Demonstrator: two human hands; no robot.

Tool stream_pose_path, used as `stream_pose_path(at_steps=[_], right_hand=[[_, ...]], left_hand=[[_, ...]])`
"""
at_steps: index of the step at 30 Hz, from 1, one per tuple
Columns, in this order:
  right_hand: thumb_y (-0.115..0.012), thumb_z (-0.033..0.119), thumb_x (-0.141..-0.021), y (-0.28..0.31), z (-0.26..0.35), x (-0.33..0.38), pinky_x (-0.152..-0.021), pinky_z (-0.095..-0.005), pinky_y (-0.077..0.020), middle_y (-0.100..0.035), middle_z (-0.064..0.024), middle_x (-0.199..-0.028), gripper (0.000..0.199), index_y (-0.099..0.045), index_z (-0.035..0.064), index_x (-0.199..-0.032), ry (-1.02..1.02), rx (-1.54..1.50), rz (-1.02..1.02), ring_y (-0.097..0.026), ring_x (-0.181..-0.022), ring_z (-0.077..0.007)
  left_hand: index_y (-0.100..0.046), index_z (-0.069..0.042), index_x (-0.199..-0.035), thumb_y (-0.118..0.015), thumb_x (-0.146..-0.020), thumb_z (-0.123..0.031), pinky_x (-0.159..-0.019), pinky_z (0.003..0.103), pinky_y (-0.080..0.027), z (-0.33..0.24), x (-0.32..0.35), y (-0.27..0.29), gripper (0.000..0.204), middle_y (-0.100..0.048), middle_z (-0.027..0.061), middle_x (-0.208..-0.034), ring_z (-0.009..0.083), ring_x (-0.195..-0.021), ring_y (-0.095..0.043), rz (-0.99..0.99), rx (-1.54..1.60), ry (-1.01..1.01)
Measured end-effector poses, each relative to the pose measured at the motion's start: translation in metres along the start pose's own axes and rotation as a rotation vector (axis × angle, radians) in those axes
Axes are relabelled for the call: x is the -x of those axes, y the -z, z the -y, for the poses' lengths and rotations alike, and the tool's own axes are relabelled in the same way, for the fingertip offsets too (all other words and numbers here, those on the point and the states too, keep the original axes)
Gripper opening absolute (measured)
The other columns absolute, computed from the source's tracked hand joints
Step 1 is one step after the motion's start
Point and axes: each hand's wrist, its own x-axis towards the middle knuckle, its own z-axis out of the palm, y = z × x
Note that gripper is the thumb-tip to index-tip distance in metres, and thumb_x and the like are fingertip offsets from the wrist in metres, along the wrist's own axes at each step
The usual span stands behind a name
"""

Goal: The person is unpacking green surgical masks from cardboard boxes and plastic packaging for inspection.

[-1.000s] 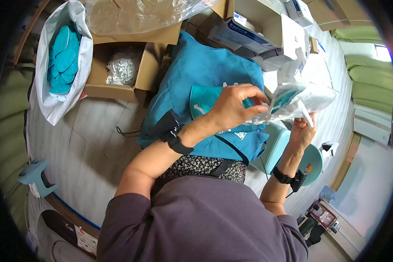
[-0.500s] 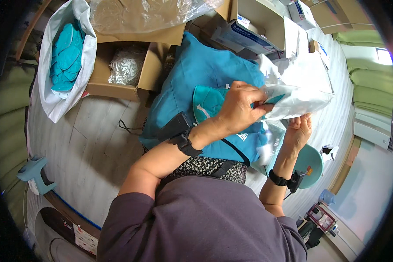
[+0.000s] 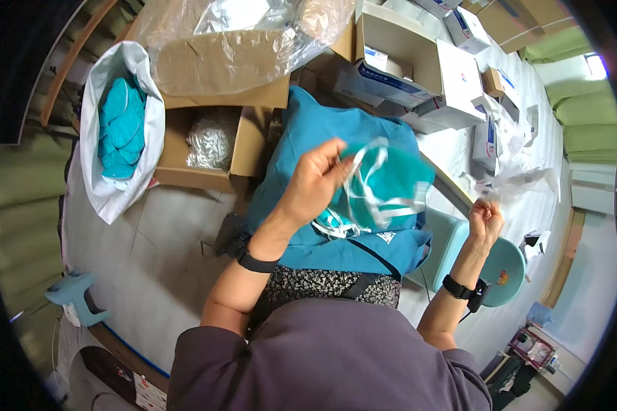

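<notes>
Extending from the left hand (image 3: 313, 181) over the lap: one teal piece (image 3: 401, 179) with white straps, motion-blurred. It looks light, soft and flexible, unlikely to break; the straps seem apt to tangle. Best hold, by judgement: a pinch at the outer edge, clear of the straps. Left hand, one: thumb and fingers pinched on the piece's near-left edge. Right hand (image 3: 485, 222), one: fingers curled closed on one clear plastic bag (image 3: 528, 183), thin, probably slippery and easily crumpled.

Below the piece: white straps (image 3: 332, 225) with some teal, at least one more item, partly covered. Under both: one blue cloth (image 3: 315, 120), spread across the lap.

Farther left: one white sack (image 3: 106, 195) with several teal pads (image 3: 122, 133), overlapping, exact count not possible; one open brown box (image 3: 192, 178) with clear packets (image 3: 210, 145), uncountable. Beyond: one open white-and-blue carton (image 3: 396, 85). Wristbands (image 3: 257, 262): two, black.
</notes>
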Motion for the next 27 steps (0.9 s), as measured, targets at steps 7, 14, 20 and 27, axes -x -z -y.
stream_pose_path(at_steps=[7, 14, 20, 27], right_hand=[[-0.056, 0.013, -0.090, -0.031, -0.080, 0.020, -0.079, -0.0417, -0.0555, -0.064, -0.0153, -0.099, 0.019, -0.059, 0.0054, -0.107, -0.300, -0.080, 0.306, -0.063, -0.087, -0.0261], [-0.056, 0.013, -0.098, -0.138, -0.176, 0.136, -0.062, -0.0245, -0.0502, -0.059, -0.0013, -0.076, 0.013, -0.058, -0.0001, -0.098, -0.407, 0.216, 0.398, -0.055, -0.065, -0.0089], [-0.058, 0.016, -0.098, -0.147, -0.185, 0.148, -0.060, -0.0271, -0.0517, -0.064, -0.0063, -0.083, 0.020, -0.059, -0.0022, -0.108, -0.361, 0.552, 0.537, -0.059, -0.063, -0.0106], [-0.058, 0.017, -0.099, -0.121, -0.160, 0.121, -0.060, -0.0264, -0.0519, -0.067, -0.0108, -0.094, 0.022, -0.062, -0.0012, -0.110, -0.259, 0.621, 0.478, -0.059, -0.064, -0.0118]], left_hand=[[-0.055, -0.004, -0.133, -0.086, -0.068, -0.020, -0.092, 0.040, -0.048, 0.011, 0.022, -0.002, 0.074, -0.055, 0.0143, -0.112, 0.0326, -0.107, -0.056, 0.218, -1.128, -0.126], [-0.045, 0.001, -0.134, -0.081, -0.077, -0.019, -0.092, 0.036, -0.048, 0.006, -0.006, -0.034, 0.070, -0.059, 0.0190, -0.121, 0.0264, -0.110, -0.058, -0.097, -0.502, -0.353], [-0.059, -0.003, -0.105, -0.071, -0.088, -0.007, -0.054, 0.024, -0.042, -0.002, -0.024, -0.009, 0.021, -0.057, -0.0008, -0.081, 0.0092, -0.066, -0.052, -0.430, -0.024, -0.054], [-0.058, -0.013, -0.107, -0.080, -0.079, -0.007, -0.037, 0.017, -0.032, -0.088, -0.149, 0.087, 0.036, -0.054, -0.0030, -0.075, 0.0049, -0.049, -0.044, -0.667, 0.155, 0.009]])
